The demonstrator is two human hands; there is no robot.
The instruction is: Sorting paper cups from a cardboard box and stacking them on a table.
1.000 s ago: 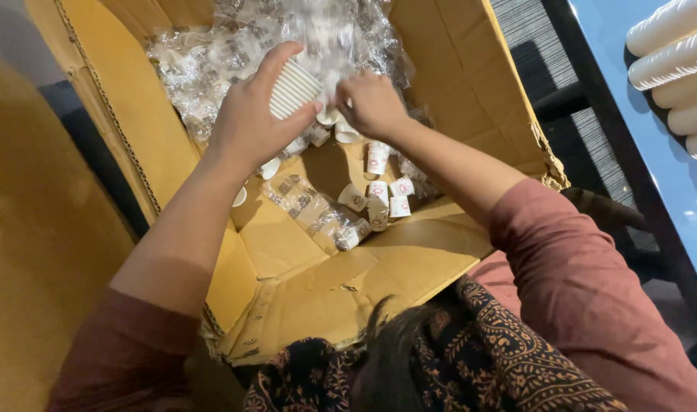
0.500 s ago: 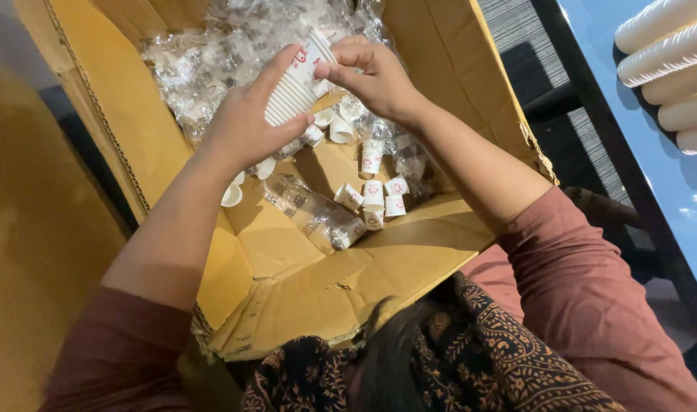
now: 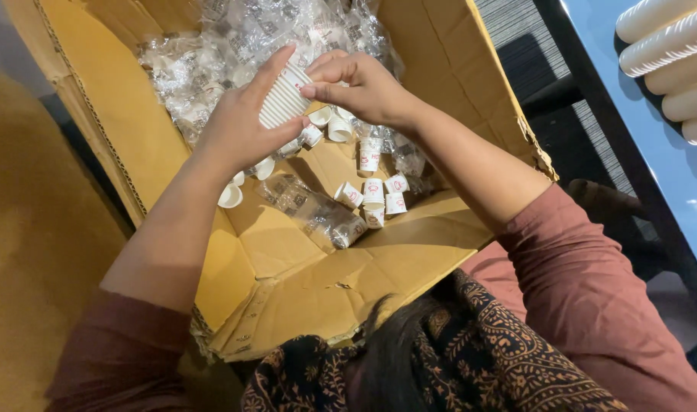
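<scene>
My left hand (image 3: pixel 238 126) grips a short stack of small white paper cups (image 3: pixel 283 99) held on its side over an open cardboard box (image 3: pixel 142 137). At the stack's open end my right hand (image 3: pixel 360 84) pinches the rim of the top cup with thumb and fingers. Several loose small cups (image 3: pixel 375 194) lie on the box floor below both hands. A clear plastic sleeve of cups (image 3: pixel 318 214) lies beside them.
Clear plastic bags of more cups (image 3: pixel 234 42) fill the far end of the box. Stacks of larger cream cups (image 3: pixel 669 46) lie on a blue table at the right. A box flap (image 3: pixel 325 286) sits near my body. A tan floor is at the left.
Both hands have lifted slightly with the cup stack, and my right hand has moved from beside the stack onto its open end.
</scene>
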